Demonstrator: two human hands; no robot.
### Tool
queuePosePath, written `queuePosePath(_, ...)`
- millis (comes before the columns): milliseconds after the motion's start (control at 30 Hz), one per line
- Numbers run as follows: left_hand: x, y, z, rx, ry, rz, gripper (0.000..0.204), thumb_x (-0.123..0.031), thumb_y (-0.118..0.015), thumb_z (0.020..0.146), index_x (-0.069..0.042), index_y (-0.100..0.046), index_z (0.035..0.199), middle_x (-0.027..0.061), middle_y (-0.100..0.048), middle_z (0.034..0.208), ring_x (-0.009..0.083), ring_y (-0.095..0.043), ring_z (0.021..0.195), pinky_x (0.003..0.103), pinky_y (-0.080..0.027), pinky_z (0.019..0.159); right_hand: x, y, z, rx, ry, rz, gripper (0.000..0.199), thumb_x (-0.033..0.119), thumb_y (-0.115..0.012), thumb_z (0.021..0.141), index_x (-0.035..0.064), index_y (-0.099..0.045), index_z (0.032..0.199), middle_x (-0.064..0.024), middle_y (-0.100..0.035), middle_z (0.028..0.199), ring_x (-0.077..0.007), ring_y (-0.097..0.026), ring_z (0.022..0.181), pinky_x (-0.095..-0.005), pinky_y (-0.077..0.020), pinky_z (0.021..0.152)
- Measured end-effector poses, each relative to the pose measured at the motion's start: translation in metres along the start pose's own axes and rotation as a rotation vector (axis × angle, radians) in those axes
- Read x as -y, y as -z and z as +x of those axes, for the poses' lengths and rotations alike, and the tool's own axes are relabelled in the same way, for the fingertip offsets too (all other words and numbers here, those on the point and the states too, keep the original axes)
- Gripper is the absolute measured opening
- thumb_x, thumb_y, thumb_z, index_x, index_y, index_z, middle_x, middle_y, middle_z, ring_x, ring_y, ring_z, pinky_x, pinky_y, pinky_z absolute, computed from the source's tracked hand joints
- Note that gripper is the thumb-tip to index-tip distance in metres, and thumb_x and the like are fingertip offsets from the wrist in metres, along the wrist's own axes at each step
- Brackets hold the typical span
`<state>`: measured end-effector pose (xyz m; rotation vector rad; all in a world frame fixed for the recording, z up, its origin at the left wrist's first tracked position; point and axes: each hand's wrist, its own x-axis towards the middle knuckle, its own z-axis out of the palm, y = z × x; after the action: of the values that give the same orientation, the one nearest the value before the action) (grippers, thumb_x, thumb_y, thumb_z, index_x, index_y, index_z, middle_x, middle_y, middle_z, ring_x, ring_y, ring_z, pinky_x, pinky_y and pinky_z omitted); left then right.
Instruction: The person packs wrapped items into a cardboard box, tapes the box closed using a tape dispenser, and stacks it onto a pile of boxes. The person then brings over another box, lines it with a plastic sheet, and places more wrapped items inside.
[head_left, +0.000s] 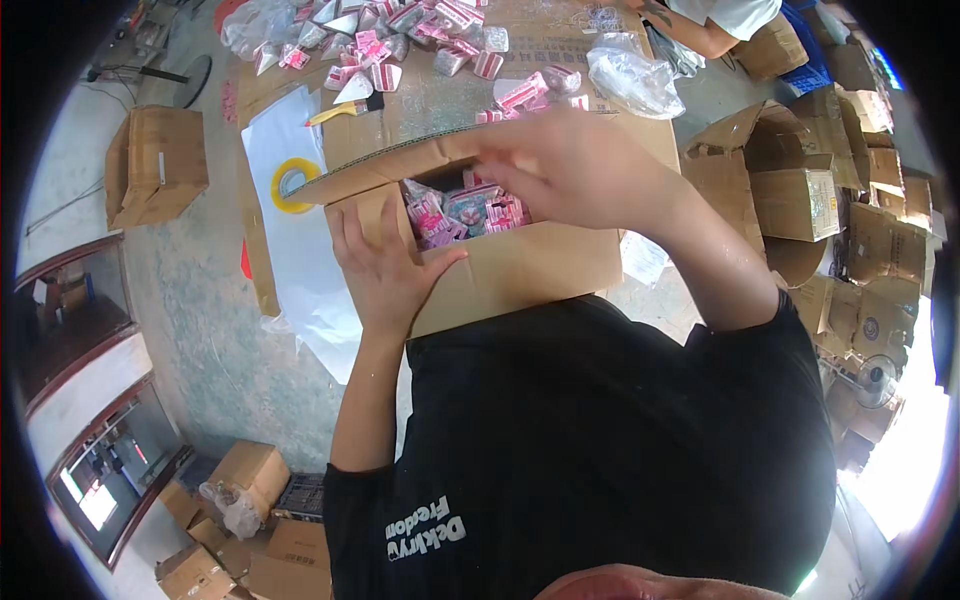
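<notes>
An open cardboard box [520, 265] rests against my front at the table's near edge. Inside it lie several small clear packs [430, 218] with pink-and-white cards. My left hand [378, 270] lies spread over the box's left end, its thumb stretched along the near wall. Along the far side, a long cardboard flap [400, 160] stands partly raised over the opening. My right hand [570, 170] reaches across the box's right end, its fingers closed on that flap's edge. The hand and flap cover part of the contents.
A heap of similar packs [390, 35] covers the table's far side. Nearby are a brush [345, 110], a yellow tape roll [296, 186], white paper [320, 290] and a plastic bag [635, 75]. Another person's arm [690, 32] shows at the far right. Cardboard boxes [795, 200] crowd the right.
</notes>
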<state>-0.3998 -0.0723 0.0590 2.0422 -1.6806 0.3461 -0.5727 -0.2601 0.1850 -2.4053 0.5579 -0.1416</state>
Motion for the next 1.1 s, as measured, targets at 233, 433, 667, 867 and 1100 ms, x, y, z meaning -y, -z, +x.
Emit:
queuePosePath(233, 0.006, -0.015, -0.015, -0.233, -0.037, 0.024, 0.095, -0.069, -0.075, 0.069, -0.005, -0.045, 0.132, 0.0274, -0.028, 0.14, 0.0505, -0.028, 0.128, 0.061, -0.034, 0.105, -0.01, -0.045, 0.006, 0.099, -0.279, -0.346, 0.076, 0.062, -0.048, 0.092, -0.0054, -0.056, 0.125, -0.0239, -0.066, 0.111, -0.0374, -0.064, 0.105, -0.0464, -0.0358, 0.107)
queuePosePath(433, 0.012, 0.024, 0.013, 0.212, 0.007, 0.052, 0.083, -0.058, -0.059, 0.088, -0.001, -0.037, 0.145, 0.0369, -0.022, 0.15, 0.0472, -0.026, 0.141, 0.059, -0.024, 0.109, -0.056, -0.133, -0.069, -0.056, -0.086, -0.397, 0.095, 0.067, -0.048, 0.089, -0.0044, -0.029, 0.149, -0.0241, -0.025, 0.157, -0.0355, -0.022, 0.147, -0.0457, -0.0191, 0.118)
queuePosePath(667, 0.056, -0.02, -0.013, 0.311, 0.473, -0.132, 0.082, -0.043, -0.052, 0.097, 0.002, -0.011, 0.153, 0.0385, -0.038, 0.141, 0.0498, -0.046, 0.125, 0.049, -0.044, 0.099, -0.066, -0.133, -0.063, -0.118, -0.055, -0.283, 0.086, 0.057, -0.056, 0.09, -0.003, -0.033, 0.147, -0.0224, -0.024, 0.158, -0.0357, -0.019, 0.148, -0.0472, -0.0189, 0.119)
queuePosePath(867, 0.05, -0.011, 0.005, 0.41, 0.71, -0.332, 0.059, -0.043, -0.047, 0.1, -0.001, -0.034, 0.14, 0.0275, -0.057, 0.128, 0.0455, -0.057, 0.115, 0.048, -0.046, 0.094, -0.115, -0.106, -0.106, -0.482, -0.827, 0.11, 0.084, 0.05, -0.067, 0.087, -0.0014, -0.035, 0.145, -0.0287, -0.041, 0.143, -0.0393, -0.047, 0.131, -0.0442, -0.0426, 0.105)
queuePosePath(1100, 0.044, -0.009, 0.0, 0.541, 0.668, -0.141, 0.061, -0.05, -0.036, 0.102, -0.001, -0.036, 0.139, 0.0269, -0.058, 0.127, 0.046, -0.056, 0.114, 0.05, -0.047, 0.092, -0.1, -0.131, -0.124, -0.385, -0.984, 0.732, 0.087, 0.062, -0.066, 0.084, -0.0047, -0.046, 0.136, -0.0214, -0.067, 0.113, -0.0293, -0.069, 0.101, -0.0384, -0.0533, 0.088)
